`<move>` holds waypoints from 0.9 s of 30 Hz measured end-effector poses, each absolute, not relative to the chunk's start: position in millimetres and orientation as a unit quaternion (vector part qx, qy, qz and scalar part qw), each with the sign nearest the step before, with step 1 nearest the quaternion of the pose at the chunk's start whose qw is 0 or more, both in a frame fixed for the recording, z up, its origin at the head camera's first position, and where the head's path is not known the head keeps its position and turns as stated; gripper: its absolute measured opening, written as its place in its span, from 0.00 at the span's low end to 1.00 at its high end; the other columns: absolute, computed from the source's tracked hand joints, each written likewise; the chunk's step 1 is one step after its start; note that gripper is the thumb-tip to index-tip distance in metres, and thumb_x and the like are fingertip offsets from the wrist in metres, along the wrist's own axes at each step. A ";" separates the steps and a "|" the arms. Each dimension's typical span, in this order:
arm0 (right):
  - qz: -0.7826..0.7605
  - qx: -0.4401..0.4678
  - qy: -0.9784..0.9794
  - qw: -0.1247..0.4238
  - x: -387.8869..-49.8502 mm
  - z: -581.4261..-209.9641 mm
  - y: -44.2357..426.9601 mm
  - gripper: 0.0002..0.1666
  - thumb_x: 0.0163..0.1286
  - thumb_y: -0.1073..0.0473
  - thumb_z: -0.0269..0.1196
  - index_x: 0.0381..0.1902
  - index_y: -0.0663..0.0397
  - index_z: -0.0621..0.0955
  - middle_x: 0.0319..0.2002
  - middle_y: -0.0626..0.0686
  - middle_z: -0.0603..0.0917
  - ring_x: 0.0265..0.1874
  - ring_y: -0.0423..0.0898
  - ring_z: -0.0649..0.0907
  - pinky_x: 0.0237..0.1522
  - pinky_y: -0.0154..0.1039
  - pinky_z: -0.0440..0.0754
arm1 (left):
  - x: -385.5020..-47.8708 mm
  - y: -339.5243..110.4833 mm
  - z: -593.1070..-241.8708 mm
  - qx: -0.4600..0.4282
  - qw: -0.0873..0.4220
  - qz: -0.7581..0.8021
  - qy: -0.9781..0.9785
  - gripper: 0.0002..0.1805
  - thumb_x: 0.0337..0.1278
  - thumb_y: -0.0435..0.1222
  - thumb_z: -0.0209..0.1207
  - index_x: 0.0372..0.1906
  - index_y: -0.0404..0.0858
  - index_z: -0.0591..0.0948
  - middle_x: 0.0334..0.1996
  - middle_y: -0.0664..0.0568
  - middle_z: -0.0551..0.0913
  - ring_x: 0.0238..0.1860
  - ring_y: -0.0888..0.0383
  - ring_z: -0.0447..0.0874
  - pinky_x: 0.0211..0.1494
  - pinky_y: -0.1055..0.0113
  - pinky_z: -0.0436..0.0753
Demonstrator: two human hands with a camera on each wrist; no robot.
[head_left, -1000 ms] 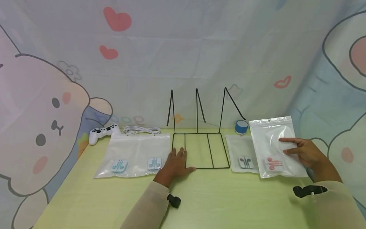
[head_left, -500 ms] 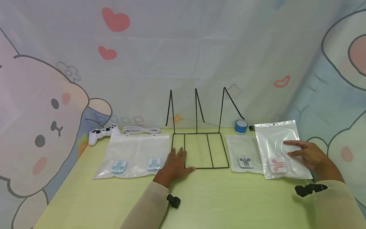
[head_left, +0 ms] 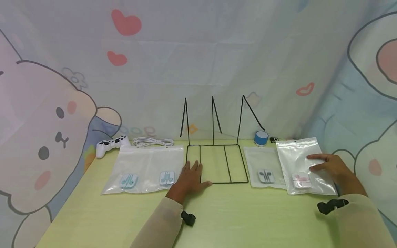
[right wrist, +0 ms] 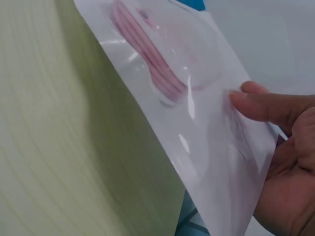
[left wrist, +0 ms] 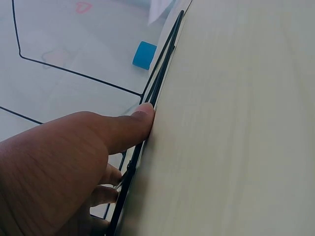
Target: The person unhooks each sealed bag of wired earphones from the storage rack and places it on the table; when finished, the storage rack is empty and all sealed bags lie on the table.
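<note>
A black wire rack [head_left: 227, 164] with upright bent prongs stands at the table's middle. My left hand [head_left: 190, 179] rests, fingers spread, on its front left corner; the thumb touches the front wire [left wrist: 165, 69]. At the right, my right hand [head_left: 333, 168] grips the right edge of a white zip bag [head_left: 299, 155]. A small case with pink earphones [head_left: 301, 180] is inside it. Close up, the bag [right wrist: 197, 147] is tilted, with the right hand [right wrist: 290, 147] at its edge. Beside it, partly covered, lies another zip bag [head_left: 258, 158] with dark-grey earphones [head_left: 266, 176].
Left of the rack lie a wide zip bag [head_left: 152, 158] with two teal earphone cases, a white game controller [head_left: 112, 146] and a coiled white cable [head_left: 153, 141]. Behind the right bags are a blue cylinder [head_left: 261, 138] and a small black item [head_left: 274, 140]. A printed cloth stands behind.
The pink-earphone bag has moved right and its top has sunk lower, with my right hand still on it. The small black item has come into view. My left hand has stayed on the rack.
</note>
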State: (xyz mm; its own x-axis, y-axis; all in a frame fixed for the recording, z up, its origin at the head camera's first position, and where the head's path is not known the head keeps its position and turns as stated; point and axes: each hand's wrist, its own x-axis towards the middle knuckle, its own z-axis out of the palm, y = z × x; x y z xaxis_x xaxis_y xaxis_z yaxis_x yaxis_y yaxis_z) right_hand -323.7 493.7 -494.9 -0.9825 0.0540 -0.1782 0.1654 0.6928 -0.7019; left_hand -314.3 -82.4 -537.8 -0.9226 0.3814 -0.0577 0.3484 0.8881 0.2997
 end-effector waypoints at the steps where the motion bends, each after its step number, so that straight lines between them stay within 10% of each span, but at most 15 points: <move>1: -0.390 0.068 0.915 0.072 -324.8 -496.5 492.6 0.45 0.66 0.54 0.77 0.77 0.62 0.74 0.83 0.80 0.52 0.76 0.78 0.61 0.65 0.66 0.70 | -314.4 -82.5 -537.9 0.188 0.058 0.144 0.970 0.54 0.75 0.67 0.57 0.86 0.32 0.61 0.88 0.35 0.58 0.87 0.23 0.47 0.88 0.34 0.56; 27: -0.375 0.088 0.920 0.068 -322.2 -511.7 483.9 0.52 0.71 0.62 0.71 0.82 0.75 0.59 0.79 0.86 0.55 0.76 0.84 0.61 0.73 0.77 0.69 | -316.7 -83.3 -537.1 0.187 0.068 0.151 0.968 0.54 0.74 0.67 0.58 0.87 0.33 0.60 0.88 0.35 0.56 0.89 0.28 0.46 0.90 0.36 0.54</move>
State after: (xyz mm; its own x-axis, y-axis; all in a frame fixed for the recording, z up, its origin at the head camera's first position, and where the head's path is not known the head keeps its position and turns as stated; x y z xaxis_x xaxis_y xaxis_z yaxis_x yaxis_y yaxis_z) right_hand -322.2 483.9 -511.7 -0.9750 0.1116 -0.1920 0.2140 0.7036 -0.6776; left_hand -316.7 -83.3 -537.1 -0.9207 0.3831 -0.0745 0.3420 0.8840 0.3187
